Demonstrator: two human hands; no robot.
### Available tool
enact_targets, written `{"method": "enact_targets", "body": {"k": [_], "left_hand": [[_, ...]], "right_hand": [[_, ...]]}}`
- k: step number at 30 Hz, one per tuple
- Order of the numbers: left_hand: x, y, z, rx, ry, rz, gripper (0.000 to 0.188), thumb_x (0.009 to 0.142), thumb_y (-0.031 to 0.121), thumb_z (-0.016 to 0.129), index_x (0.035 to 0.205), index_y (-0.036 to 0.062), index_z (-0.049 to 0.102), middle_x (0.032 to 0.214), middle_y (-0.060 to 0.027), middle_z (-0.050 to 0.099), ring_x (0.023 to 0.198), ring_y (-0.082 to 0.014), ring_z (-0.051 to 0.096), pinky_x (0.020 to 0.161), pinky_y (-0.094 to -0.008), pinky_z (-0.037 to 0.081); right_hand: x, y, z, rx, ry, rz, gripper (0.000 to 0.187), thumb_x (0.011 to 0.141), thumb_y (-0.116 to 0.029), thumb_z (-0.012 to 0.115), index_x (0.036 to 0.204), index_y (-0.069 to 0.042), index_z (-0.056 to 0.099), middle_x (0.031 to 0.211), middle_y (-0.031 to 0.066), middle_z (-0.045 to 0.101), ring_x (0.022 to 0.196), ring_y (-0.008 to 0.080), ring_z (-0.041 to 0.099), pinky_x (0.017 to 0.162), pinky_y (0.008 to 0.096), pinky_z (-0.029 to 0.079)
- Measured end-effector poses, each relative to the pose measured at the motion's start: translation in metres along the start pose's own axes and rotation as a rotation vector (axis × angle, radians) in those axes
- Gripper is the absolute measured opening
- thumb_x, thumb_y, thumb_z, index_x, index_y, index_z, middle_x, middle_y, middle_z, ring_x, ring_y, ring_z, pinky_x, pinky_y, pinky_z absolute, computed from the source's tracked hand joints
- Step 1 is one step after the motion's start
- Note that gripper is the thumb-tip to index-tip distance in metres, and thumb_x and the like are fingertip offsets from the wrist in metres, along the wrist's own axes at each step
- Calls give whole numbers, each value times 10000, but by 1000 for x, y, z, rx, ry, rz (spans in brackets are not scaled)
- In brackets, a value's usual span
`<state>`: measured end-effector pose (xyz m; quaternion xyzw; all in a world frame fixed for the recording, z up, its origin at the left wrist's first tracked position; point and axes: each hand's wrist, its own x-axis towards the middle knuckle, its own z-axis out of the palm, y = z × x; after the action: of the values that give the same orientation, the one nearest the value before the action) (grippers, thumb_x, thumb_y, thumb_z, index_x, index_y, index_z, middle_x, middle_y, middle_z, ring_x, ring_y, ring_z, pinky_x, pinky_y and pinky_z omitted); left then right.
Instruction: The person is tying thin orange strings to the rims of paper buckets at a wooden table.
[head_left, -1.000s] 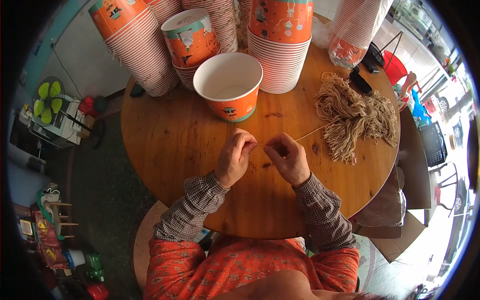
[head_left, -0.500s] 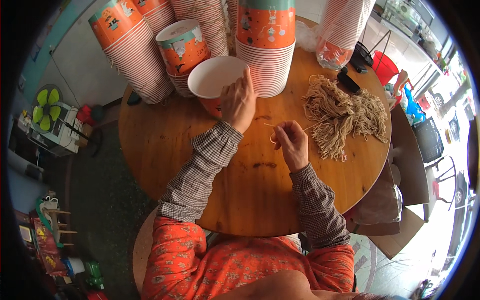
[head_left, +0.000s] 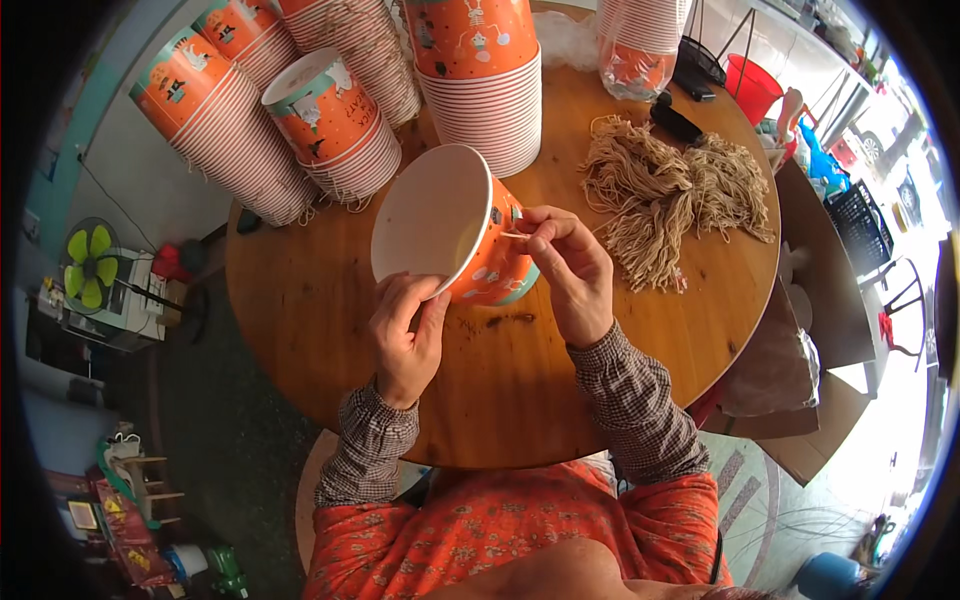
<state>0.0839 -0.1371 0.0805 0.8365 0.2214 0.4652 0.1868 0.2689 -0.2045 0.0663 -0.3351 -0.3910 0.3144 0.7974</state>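
Observation:
An orange paper bucket (head_left: 432, 225) with a white inside and a teal band at its base is tilted on its side over the table, its mouth turned to the left. My left hand (head_left: 405, 335) grips its near rim, thumb outside and fingers at the edge. At the bucket's right side wall, my right hand (head_left: 577, 268) pinches a short piece of tan cord (head_left: 515, 236) between thumb and forefinger. The cord's tip lies against the wall; whether it enters a hole is too small to tell. Beyond the right hand lies a loose bundle of tan cords (head_left: 655, 200).
Tall stacks of matching buckets (head_left: 490, 110) stand across the back of the round wooden table (head_left: 330, 340), some leaning left with cords hanging. A bagged stack (head_left: 637, 70) and a black object (head_left: 677, 122) sit behind the cords. Cardboard boxes (head_left: 815, 420) flank the table's right edge.
My left hand has brought the bucket nearer and tipped it sideways, shifting its hold to the near rim. My right hand has raised the cord to the bucket's wall. The view has shifted slightly.

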Motion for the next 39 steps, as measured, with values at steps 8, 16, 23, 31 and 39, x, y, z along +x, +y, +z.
{"method": "enact_targets", "body": {"k": [8,16,23,31,39], "left_hand": [[-2,1,1,14,-16,2,103,882,52,629,963,-10,641,936,-96,659,915,-250,599,806,-339,472],[-1,2,1,28,-28,29,108,884,61,627,975,2,639,920,-92,663,911,-264,598,861,-372,453],[1,5,0,61,-35,90,93,879,39,616,967,13,626,886,-84,659,824,-246,619,905,-411,427],[-3,9,-9,130,-64,87,85,872,28,611,955,8,616,876,-93,654,824,-253,620,924,-415,416],[-4,7,-11,148,-30,122,140,837,5,630,972,37,616,851,-67,649,784,-225,615,904,-396,401]], "right_hand": [[-1,-3,1,9,2,70,85,920,3,571,996,24,540,1081,32,542,839,68,573,739,221,484],[-1,-1,-2,-14,31,82,97,916,-6,580,999,23,540,1067,26,546,825,54,565,717,211,479],[0,5,-3,-144,12,4,63,886,-15,607,921,13,563,1081,47,553,871,80,579,757,235,502],[-4,3,-2,-357,-73,-22,51,904,-16,597,913,17,558,1110,65,525,955,93,550,839,245,487],[-3,8,-8,-261,-73,144,89,898,-49,618,927,6,554,1131,48,547,917,71,548,820,225,469]]}}
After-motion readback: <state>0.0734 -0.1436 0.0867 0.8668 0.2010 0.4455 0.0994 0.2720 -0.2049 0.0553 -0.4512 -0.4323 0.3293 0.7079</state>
